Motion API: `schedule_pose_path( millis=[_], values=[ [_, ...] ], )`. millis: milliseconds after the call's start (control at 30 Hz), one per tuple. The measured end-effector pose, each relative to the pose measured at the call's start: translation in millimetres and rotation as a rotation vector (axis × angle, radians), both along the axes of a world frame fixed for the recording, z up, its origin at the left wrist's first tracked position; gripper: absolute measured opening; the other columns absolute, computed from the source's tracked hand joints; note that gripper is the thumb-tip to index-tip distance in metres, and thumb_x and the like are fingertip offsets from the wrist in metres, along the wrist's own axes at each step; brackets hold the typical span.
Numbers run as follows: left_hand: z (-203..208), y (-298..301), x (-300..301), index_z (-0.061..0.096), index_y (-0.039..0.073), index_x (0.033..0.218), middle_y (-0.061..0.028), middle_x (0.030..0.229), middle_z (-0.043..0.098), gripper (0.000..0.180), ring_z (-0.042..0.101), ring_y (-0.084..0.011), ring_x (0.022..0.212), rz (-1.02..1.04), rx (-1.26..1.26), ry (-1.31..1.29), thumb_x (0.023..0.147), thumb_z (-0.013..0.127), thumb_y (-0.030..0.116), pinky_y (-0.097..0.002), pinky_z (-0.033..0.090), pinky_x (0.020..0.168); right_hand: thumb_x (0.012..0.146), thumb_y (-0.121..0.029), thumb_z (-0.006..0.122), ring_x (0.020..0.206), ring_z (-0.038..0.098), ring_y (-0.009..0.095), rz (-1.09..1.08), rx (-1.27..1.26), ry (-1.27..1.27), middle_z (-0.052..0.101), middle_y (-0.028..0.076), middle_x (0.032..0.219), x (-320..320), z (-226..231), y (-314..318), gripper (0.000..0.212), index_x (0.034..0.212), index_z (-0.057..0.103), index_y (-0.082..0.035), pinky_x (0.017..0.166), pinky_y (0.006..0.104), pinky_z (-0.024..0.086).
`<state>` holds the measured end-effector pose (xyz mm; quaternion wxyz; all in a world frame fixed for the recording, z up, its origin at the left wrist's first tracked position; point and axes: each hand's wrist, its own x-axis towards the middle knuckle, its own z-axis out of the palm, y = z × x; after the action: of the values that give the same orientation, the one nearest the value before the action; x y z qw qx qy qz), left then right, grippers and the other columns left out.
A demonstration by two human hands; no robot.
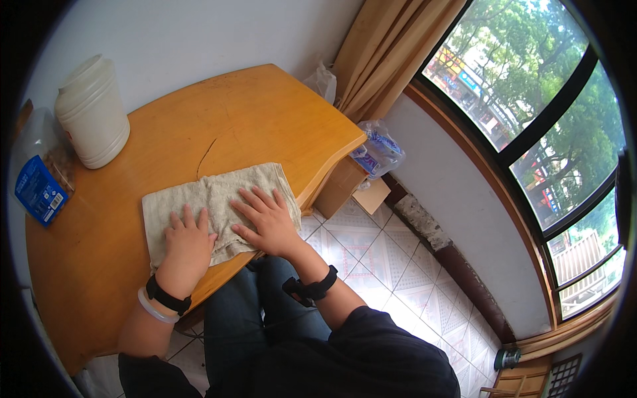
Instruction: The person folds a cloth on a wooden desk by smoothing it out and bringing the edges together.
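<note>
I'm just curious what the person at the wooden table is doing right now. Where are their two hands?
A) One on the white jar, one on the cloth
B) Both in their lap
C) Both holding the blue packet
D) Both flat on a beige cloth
D: the left hand and right hand both lie palm-down, fingers spread, on the beige cloth spread on the table.

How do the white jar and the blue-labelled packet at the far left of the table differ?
The white jar stands upright, opaque and rounded, with a lid on top; the blue-labelled packet looks soft and clear, with brownish contents showing. The jar sits farther back, the packet nearer the left edge. Both rest on the wooden table, away from the left hand and right hand pressing the towel.
</note>
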<state>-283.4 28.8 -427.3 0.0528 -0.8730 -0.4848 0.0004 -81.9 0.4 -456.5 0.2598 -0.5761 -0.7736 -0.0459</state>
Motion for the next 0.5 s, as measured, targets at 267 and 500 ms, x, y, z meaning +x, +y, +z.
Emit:
schedule_pose_path(
  millis=[267,500],
  values=[
    [-2.8,0.2,-1.6,0.042,0.004,0.133,-0.0253,0.135,0.040,0.052,0.042,-0.0466,0.119,-0.012,0.025,-0.002,0.092,0.048,0.034,-0.0491,0.043,0.090,0.087,-0.045,0.052,0.128,0.038,0.030,-0.004,-0.005,-0.001,0.044,0.010,0.138,-0.5,-0.9,0.5,0.050,0.129,0.052,-0.019,0.106,0.0524,0.023],
    [-2.4,0.4,-0.3,0.042,0.005,0.134,-0.0255,0.136,0.039,0.052,0.042,-0.0459,0.120,-0.009,0.030,0.022,0.092,0.048,0.035,-0.0485,0.043,0.089,0.087,-0.045,0.052,0.128,0.038,0.030,-0.005,-0.011,-0.001,0.044,0.010,0.138,0.0,-0.4,0.2,0.049,0.129,0.052,-0.019,0.106,0.0523,0.022]
  ],
)
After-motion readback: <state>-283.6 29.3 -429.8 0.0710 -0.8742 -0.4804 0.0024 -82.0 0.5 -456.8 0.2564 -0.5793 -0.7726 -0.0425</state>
